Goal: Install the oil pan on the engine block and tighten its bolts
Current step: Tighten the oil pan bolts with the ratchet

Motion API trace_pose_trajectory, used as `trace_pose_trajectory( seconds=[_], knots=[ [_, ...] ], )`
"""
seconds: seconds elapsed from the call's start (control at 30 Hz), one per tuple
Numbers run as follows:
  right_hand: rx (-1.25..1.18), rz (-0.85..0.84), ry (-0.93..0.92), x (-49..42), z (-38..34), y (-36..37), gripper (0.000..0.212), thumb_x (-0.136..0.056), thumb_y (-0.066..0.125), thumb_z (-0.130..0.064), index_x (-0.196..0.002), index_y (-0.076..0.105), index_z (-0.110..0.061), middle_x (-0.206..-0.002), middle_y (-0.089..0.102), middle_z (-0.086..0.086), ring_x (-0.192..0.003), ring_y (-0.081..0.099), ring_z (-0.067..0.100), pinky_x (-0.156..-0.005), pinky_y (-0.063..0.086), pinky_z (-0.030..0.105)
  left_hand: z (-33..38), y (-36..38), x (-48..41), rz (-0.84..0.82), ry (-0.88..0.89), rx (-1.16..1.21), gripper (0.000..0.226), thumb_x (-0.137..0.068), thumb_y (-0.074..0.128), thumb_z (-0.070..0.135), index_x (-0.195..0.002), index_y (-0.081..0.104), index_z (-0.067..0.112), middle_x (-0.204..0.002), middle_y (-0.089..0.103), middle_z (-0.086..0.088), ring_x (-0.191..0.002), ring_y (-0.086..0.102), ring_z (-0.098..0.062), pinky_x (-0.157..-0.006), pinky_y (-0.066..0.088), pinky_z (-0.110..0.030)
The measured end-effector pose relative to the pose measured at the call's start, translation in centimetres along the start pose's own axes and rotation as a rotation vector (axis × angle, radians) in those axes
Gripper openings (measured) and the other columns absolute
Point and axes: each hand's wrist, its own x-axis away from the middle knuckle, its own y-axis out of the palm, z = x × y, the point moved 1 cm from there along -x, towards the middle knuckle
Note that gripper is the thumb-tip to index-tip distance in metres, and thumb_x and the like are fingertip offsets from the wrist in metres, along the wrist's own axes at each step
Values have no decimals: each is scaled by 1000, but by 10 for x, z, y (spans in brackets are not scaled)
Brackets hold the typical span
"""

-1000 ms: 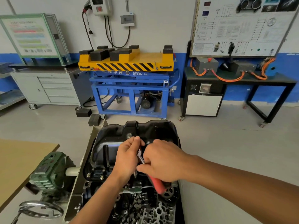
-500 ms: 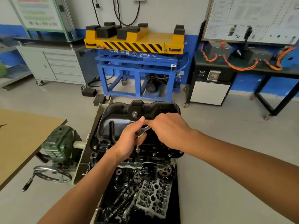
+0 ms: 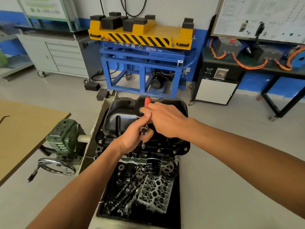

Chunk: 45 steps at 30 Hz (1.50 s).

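The black oil pan (image 3: 125,111) sits bottom-up on the engine block (image 3: 137,156), with bolts along its near flange (image 3: 175,152). My left hand (image 3: 134,136) grips the head of a ratchet wrench (image 3: 144,129), whose socket stands on a bolt at the near flange. My right hand (image 3: 165,119) holds the ratchet's red handle (image 3: 147,101), which points away from me over the pan. Most of the tool is hidden by my fingers.
A black tray (image 3: 176,212) below the block holds a cylinder head (image 3: 155,194), camshafts and several loose parts. The green gearbox (image 3: 64,139) with its handwheel (image 3: 57,166) is at the left, beside a wooden bench (image 3: 21,129). A blue and yellow lift stand (image 3: 142,47) stands behind.
My right hand has swung the red handle from near me round to the far side, over the pan. The left hand has stayed on the ratchet head. The camera has tilted down.
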Motion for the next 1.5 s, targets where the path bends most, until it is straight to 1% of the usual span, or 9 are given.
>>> trace_pose_trajectory(
  seconds=[0.13, 0.27, 0.47, 0.63, 0.8, 1.07, 1.17, 1.37, 1.5],
  knots=[
    [-1, 34, -8, 6, 5, -6, 28, -96, 48, -21, -122, 57, -19, -106, 55, -3, -102, 50, 19, -70, 48, 38, -2, -4, -1, 16, 25, -68, 55, -93, 49, 53, -77, 56, 0, -44, 30, 1, -45, 22, -18, -55, 22, -32],
    [10, 67, 23, 21, 7, -12, 23, -97, 47, -37, -99, 62, -19, -88, 47, -7, -93, 53, 19, -69, 47, 38, -6, -6, 0, 189, 90, -92, 40, -91, 59, 43, -63, 54, 14, -45, 38, 1, -44, 31, -14, -53, 35, -18],
    [-74, 23, 76, 40, -3, -17, 34, -95, 51, -41, -68, 51, -21, -66, 50, -5, -68, 55, 22, -61, 48, 37, -7, -10, -7, 410, 59, -58, 35, -105, 51, 32, -85, 72, 11, -56, 44, -7, -45, 38, -13, -48, 34, -21],
    [-241, -59, 85, 47, -24, -15, 50, -89, 58, -54, -54, 61, -17, -43, 52, -4, -45, 50, 9, -51, 44, 28, -4, -1, -14, 381, 68, -95, 31, -105, 51, 24, -84, 70, 9, -72, 47, -17, -64, 39, -30, -58, 36, -34],
    [-349, -96, 94, 40, -30, -12, 57, -88, 64, -50, -42, 51, -19, -37, 46, -7, -43, 48, 8, -49, 29, 22, -1, 5, -14, 271, 96, -122, 36, -105, 49, 15, -76, 69, 15, -67, 61, 0, -65, 54, -12, -65, 45, -22],
    [-229, -189, 139, 35, -10, -24, 43, -87, 67, -50, -58, 64, -19, -49, 56, -4, -47, 51, 8, -49, 40, 28, -8, -9, -11, 234, -46, 33, 46, -93, 56, 45, -99, 62, 0, -76, 39, -28, -63, 24, -37, -60, 14, -41],
    [-1, -118, 143, 32, -4, -26, 40, -95, 61, -37, -62, 45, -23, -60, 46, -3, -53, 46, 16, -48, 32, 29, -9, -10, -6, 102, -5, 24, 56, -87, 53, 61, -101, 68, 9, -60, 30, -10, -54, 15, -24, -57, 12, -37],
    [116, -12, 148, 21, -14, -19, 10, -90, 57, -9, -89, 55, -19, -68, 38, -3, -52, 35, 15, -45, 25, 30, -11, -12, 0, 7, 37, 41, 50, -95, 44, 61, -105, 71, 19, -47, 30, 4, -46, 21, -14, -51, 25, -24],
    [-7, 4, 83, 9, -16, -16, 33, -85, 52, -1, -113, 54, -20, -86, 52, 0, -71, 50, 24, -46, 23, 30, -12, -6, 5, -39, 61, 5, 41, -100, 37, 53, -94, 71, 32, -45, 25, 3, -45, 16, -18, -51, 24, -24]
  ],
)
